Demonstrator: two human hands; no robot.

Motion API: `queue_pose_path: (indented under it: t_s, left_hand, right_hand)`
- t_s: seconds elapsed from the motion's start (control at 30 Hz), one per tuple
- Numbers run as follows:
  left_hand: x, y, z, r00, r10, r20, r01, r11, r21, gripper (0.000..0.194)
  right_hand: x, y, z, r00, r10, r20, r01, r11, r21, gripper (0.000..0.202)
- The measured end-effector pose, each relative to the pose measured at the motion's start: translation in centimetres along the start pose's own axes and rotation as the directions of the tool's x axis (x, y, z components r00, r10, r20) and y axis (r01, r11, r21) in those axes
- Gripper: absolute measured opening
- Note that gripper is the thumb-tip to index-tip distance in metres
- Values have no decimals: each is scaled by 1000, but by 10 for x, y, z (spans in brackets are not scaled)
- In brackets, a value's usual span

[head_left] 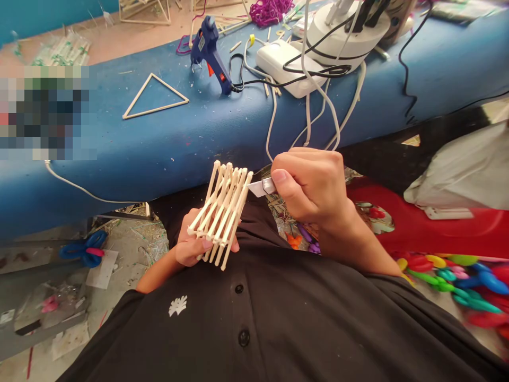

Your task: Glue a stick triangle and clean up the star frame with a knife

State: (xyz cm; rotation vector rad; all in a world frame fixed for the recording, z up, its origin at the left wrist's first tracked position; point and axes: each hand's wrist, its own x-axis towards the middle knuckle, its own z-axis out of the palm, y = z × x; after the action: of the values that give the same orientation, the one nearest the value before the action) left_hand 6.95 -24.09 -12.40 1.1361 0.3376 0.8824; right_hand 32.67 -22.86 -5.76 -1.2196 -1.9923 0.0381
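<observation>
A small openwork structure of pale wooden sticks is held over my lap by my left hand, whose fingers close round its lower left end. Whitish blobs show at the stick joints. My right hand is closed in a fist round a utility knife. The knife's blade points left, its tip beside or touching the structure's upper right edge; which of the two I cannot tell. Most of the knife's handle is hidden inside the fist.
On the blue table lie a stick triangle, a blue glue gun, a white power adapter with cables and purple string. A red seat and colourful balloons are at the right.
</observation>
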Motion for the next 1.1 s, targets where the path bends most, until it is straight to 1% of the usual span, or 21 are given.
queue_pose_path:
  t_s: [0.1,0.17,0.23,0.3,0.4,0.47,0.57,0.67,0.8,0.87,0.9,0.97,1.0,1.03,1.07,1.1]
  left_hand:
    - [0,1,2,999,-37,-4,37,999,26,50]
    - [1,3,3,1000,9,-18,-8,995,95,45]
    - [2,5,4,997,75,-7,-73,981,182,35]
    - [3,6,5,994,111,13,-111,965,239,30]
    - [1,3,5,995,96,2,-94,964,250,30]
    - [0,0,5,993,117,-23,-109,967,230,36]
    - [-3,-2,4,992,116,-45,-103,968,228,42]
    - [-3,2,3,997,64,-42,-52,967,251,38]
    - [0,8,-2,994,112,14,-111,944,311,35]
    - [1,8,-4,985,157,64,-170,920,354,34]
    - [1,8,-4,982,164,95,-188,902,388,34]
    - [1,5,-5,977,175,119,-210,870,445,35]
    - [1,4,-4,976,186,115,-218,863,456,35]
    - [1,3,-4,974,203,101,-227,863,452,33]
    - [2,1,-3,971,226,74,-235,870,434,31]
    - [3,0,-3,967,250,55,-250,877,411,30]
  right_hand:
    - [-3,-3,7,999,-10,-43,7,997,-74,39]
    - [-5,-4,10,996,-20,-89,7,990,-141,38]
    - [-6,-5,13,990,-37,-134,9,979,-204,37]
    - [-8,-7,16,984,-52,-170,6,966,-258,36]
    - [-9,-8,20,971,-49,-234,-30,946,-323,38]
    - [-9,-9,22,961,-31,-274,-70,934,-350,39]
    - [-8,-10,25,957,5,-291,-118,920,-374,41]
    - [-8,-11,27,956,34,-292,-150,911,-385,42]
    - [-6,-13,28,956,78,-283,-193,892,-408,45]
    - [-2,-9,27,950,144,-276,-259,858,-444,47]
    - [0,-4,25,938,191,-288,-312,826,-468,48]
    - [4,9,20,891,277,-359,-434,752,-496,49]
    - [5,16,17,866,299,-402,-479,728,-491,48]
    - [6,22,14,851,299,-432,-496,729,-472,49]
    - [5,26,12,850,289,-440,-487,749,-449,50]
    - [4,28,9,863,271,-425,-454,785,-422,52]
